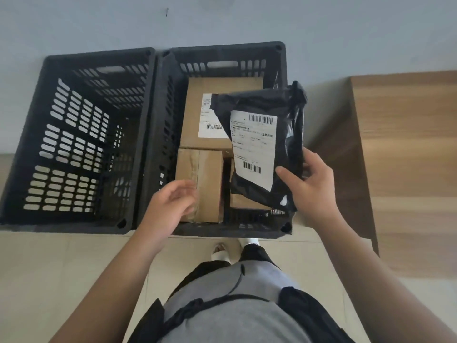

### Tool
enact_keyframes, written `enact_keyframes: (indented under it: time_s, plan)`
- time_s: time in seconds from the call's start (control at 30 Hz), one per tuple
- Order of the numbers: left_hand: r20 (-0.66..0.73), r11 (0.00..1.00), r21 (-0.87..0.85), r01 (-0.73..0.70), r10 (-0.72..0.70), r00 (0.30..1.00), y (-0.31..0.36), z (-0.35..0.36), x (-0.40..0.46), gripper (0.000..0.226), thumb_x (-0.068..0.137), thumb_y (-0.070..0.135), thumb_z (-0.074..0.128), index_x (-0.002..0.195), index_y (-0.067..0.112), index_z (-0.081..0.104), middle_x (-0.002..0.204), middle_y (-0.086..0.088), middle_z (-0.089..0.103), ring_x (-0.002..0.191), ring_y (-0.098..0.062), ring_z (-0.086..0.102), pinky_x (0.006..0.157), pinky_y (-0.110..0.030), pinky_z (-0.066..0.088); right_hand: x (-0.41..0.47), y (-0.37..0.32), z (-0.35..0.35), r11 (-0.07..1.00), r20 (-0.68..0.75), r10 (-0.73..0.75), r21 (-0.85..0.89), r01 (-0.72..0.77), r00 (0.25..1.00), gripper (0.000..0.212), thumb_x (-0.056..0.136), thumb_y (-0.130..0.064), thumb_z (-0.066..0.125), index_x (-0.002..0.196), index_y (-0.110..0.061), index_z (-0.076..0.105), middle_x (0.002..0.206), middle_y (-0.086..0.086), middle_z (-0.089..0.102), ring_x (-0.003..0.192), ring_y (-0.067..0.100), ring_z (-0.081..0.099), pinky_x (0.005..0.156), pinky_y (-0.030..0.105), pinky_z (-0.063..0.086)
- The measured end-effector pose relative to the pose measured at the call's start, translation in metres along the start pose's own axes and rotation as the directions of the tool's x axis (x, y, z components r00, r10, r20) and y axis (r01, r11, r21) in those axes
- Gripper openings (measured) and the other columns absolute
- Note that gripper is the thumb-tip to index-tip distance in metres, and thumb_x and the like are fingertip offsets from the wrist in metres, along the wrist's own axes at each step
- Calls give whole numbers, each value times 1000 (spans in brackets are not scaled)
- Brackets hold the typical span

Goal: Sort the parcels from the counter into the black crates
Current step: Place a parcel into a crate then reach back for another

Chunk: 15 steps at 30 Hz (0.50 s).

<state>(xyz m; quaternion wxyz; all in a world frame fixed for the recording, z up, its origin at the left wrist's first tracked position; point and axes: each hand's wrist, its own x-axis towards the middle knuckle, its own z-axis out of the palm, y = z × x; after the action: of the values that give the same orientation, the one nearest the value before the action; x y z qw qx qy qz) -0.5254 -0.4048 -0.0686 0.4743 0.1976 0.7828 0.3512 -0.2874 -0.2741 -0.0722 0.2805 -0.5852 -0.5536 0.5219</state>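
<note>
My right hand (310,184) grips a black plastic mailer parcel (284,107) with a white shipping label, held up over the right side of the right black crate (158,134). That crate holds a large cardboard box (195,112) with a label at the back, a smaller taped cardboard box (209,179) at the front, and another box mostly hidden under the mailer. My left hand (170,204) hovers with relaxed fingers over the small box and holds nothing. The left black crate (27,125) stands beside it with no parcels inside.
Both crates stand side by side on a pale tiled floor against a grey wall. A wooden counter (408,157) rises at the right, close to the right crate. My feet (235,248) are just in front of the crates.
</note>
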Motion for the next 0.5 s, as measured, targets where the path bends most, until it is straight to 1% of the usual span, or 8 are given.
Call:
enact_keyframes:
  time_s: [0.07,0.1,0.2,0.27,0.33,0.37,0.43,0.5]
  plan:
    - [5,1000,4,-9,9,1000,4,1,7,23,99,15,64,113,32,71,114,5,73,107,-16,70,96,-38,58,4,0,1,1000,46,-5,0,5,999,38,91,-11,77,124,-26,66,114,-3,66,102,11,66,98,42,58]
    - [5,1000,4,-8,8,1000,5,1,10,24,99,16,64,114,33,71,116,5,72,110,-16,69,98,-39,57,5,0,2,1000,63,-4,-2,4,998,38,91,-10,76,124,-24,66,114,-3,65,102,10,65,98,42,58]
    - [11,1000,6,-6,6,1000,10,1,15,26,97,15,66,114,34,69,120,5,70,115,-16,66,103,-41,55,7,1,2,1000,85,-4,-2,4,996,39,91,-11,76,128,-17,66,119,0,68,110,20,67,98,49,58]
    - [39,999,10,-36,35,999,15,-1,18,35,94,16,71,121,38,63,124,10,66,119,-12,63,106,-39,51,6,2,0,1000,109,-18,15,16,994,40,91,-9,76,129,-18,67,120,0,72,112,25,68,98,52,57]
    - [119,995,24,-98,95,988,24,-6,20,54,90,19,77,131,44,52,134,15,59,123,-7,58,106,-35,47,4,0,-3,999,187,-28,35,21,982,40,90,-1,75,123,-22,70,116,-2,77,109,24,72,97,52,58]
    - [172,991,17,-131,126,977,29,-8,22,59,87,19,79,133,44,50,136,15,59,125,-6,57,106,-35,46,3,-1,-4,999,229,-22,29,16,973,43,88,2,75,121,-25,71,113,-3,78,108,22,73,97,52,58]
    - [304,980,-14,-197,192,933,38,-13,22,53,86,13,79,131,33,60,131,15,68,122,-5,62,107,-35,50,-3,-4,-3,1000,295,1,-13,2,956,48,86,6,76,119,-27,71,111,-4,79,106,20,74,98,50,58]
    - [414,966,-48,-255,251,875,42,-17,21,41,87,4,76,121,25,70,117,15,76,113,-3,68,99,-27,56,-13,-5,4,996,344,27,-92,5,938,52,84,8,76,122,-28,69,112,-6,78,105,15,74,99,46,58]
